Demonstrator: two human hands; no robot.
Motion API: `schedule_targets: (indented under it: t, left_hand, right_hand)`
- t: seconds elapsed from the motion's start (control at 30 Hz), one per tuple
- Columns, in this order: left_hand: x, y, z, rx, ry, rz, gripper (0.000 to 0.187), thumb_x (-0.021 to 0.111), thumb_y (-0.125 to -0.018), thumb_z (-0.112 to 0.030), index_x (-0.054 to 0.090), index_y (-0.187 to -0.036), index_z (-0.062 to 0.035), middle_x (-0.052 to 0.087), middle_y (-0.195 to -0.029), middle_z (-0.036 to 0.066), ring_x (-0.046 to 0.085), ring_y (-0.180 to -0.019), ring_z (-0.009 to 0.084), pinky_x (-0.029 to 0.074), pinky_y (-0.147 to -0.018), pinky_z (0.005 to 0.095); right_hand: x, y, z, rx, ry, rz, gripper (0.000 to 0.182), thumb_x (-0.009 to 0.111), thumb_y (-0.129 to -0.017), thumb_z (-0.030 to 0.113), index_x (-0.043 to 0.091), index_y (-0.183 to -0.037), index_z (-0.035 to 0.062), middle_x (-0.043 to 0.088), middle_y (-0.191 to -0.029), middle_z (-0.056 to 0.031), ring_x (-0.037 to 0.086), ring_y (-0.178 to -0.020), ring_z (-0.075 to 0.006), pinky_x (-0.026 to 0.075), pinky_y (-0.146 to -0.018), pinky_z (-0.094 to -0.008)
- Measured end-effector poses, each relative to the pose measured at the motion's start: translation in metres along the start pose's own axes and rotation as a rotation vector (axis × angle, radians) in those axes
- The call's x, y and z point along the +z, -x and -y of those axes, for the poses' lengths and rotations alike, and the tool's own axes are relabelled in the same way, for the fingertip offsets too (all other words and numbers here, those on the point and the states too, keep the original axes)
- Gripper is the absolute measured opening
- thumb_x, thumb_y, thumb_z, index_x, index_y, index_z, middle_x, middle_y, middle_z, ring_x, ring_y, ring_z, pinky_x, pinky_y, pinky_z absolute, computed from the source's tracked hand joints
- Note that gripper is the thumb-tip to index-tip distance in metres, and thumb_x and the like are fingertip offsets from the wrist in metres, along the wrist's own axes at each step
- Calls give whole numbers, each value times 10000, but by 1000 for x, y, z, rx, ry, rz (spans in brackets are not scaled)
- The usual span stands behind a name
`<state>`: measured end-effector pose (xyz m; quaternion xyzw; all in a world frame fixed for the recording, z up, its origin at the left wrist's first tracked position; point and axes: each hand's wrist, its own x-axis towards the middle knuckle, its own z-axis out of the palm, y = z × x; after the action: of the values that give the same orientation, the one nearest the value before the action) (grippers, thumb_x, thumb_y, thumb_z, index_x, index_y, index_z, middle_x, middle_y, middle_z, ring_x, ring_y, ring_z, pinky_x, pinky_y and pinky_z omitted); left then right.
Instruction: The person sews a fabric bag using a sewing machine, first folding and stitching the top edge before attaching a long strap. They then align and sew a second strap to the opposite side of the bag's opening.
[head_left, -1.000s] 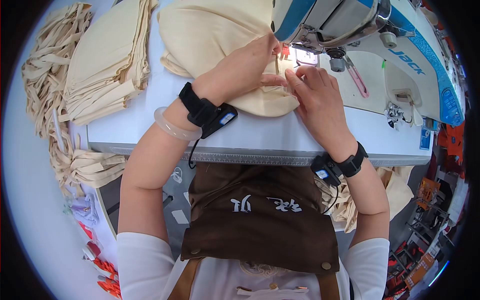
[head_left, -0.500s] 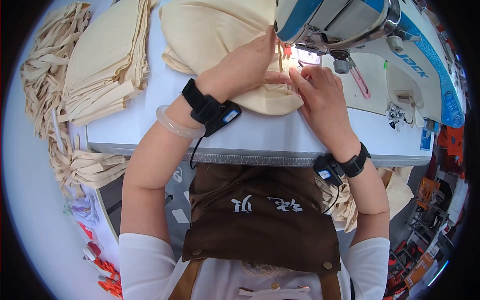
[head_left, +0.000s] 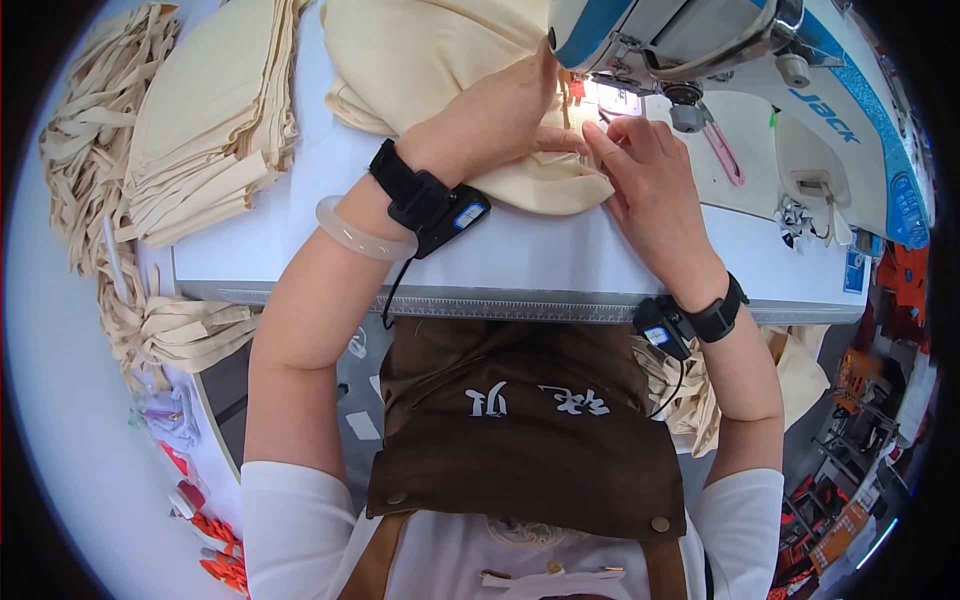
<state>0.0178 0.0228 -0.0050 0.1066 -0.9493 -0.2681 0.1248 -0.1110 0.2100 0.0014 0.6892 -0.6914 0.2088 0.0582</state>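
Cream fabric point(head_left: 430, 60) lies bunched on the sewing table, its right edge by the lit needle area of the sewing machine point(head_left: 850, 110). My left hand point(head_left: 500, 120) rests on this fabric, thumb pointing right and fingers reaching up beside the machine head, which partly hides their tips. My right hand point(head_left: 650, 175) is at the fabric's right edge, just below the needle area, with thumb and bent index finger closed on the cloth. The thumbs of both hands are close together. A dark strap is on each wrist.
A stack of cream fabric pieces point(head_left: 215, 120) and a heap of cream strips point(head_left: 90, 150) lie at the left. Pink-handled snips point(head_left: 722, 155) rest right of the needle. A ruler strip point(head_left: 520, 307) runs along the table's front edge. More cloth point(head_left: 690, 390) hangs below.
Both hands have shifted slightly to the right along with the fabric, whose lower edge now sits a little higher. The grip looks the same.
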Motion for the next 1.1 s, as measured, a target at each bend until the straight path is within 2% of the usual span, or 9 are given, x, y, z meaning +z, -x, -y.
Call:
schedule_targets:
  t: [0.17, 0.27, 0.37, 0.47, 0.67, 0.77, 0.8, 0.97, 1.1]
  left_hand:
    - [4, 3, 3, 62, 17, -96, 910, 821, -808, -415, 330, -1361, 117, 605, -1167, 342, 648, -1003, 474, 553, -851, 445]
    - [-6, 13, -3, 112, 59, -145, 734, 832, -806, -324, 450, -1295, 69, 579, -1212, 286, 646, -996, 442, 542, -871, 424]
    - [-25, 29, -15, -12, 216, 132, 485, 790, -843, -182, 568, -1225, 17, 564, -1277, 226, 607, -1072, 358, 510, -927, 380]
    - [-18, 39, -14, 157, 84, -22, 338, 773, -809, -83, 616, -1096, 0, 590, -1239, 174, 612, -1086, 336, 516, -925, 369]
    - [-16, 44, -37, 335, -210, -101, 245, 721, -780, -17, 597, -991, -13, 653, -1095, 131, 626, -1031, 345, 519, -869, 415]
    - [-15, 57, -57, 80, -178, -68, 186, 689, -815, -17, 604, -980, -17, 658, -986, 141, 629, -957, 355, 505, -813, 435]
    - [-10, 59, -57, 100, -143, -126, 178, 667, -839, -23, 609, -1007, -16, 642, -913, 154, 619, -898, 372, 494, -780, 443]
    - [-2, 62, -68, 67, -72, -170, 280, 656, -845, -16, 614, -1122, -14, 628, -989, 151, 609, -949, 361, 497, -832, 437]
    - [9, 63, -68, 140, -217, -186, 352, 597, -841, -43, 604, -1179, 56, 608, -1023, 138, 587, -1006, 313, 493, -896, 402]
  right_hand:
    - [3, 0, -2, -10, 1, -24, 408, 703, -833, 86, 651, -1237, 63, 594, -1102, -74, 562, -1060, -264, 442, -897, -415]
    - [4, 1, -3, -15, -1, -40, 388, 703, -832, 85, 660, -1218, 72, 596, -1096, -73, 563, -1055, -265, 447, -878, -414]
    - [4, 1, -4, -2, -25, -35, 373, 699, -831, 81, 667, -1202, 75, 598, -1092, -74, 563, -1045, -268, 449, -865, -414]
    - [5, 3, -6, -10, -72, -66, 372, 692, -832, 77, 668, -1203, 79, 600, -1095, -77, 562, -1036, -276, 448, -862, -417]
    - [5, 5, -5, 22, -115, -73, 370, 685, -836, 77, 666, -1206, 82, 602, -1107, -81, 562, -1046, -286, 446, -866, -427]
    - [6, 6, -5, 12, -112, -92, 377, 673, -840, 62, 662, -1217, 88, 602, -1109, -79, 567, -1044, -284, 444, -869, -434]
    - [7, 7, -5, 2, -113, -97, 378, 669, -843, 57, 660, -1219, 87, 605, -1131, -80, 569, -1067, -285, 445, -890, -435]
    - [7, 15, -6, -178, -42, -94, 368, 669, -853, 46, 642, -1219, 64, 609, -1270, -85, 561, -1212, -289, 440, -1009, -428]
    - [5, 20, 0, -142, -161, -45, 337, 672, -861, 46, 629, -1195, 44, 599, -1332, -87, 537, -1285, -290, 431, -1047, -417]
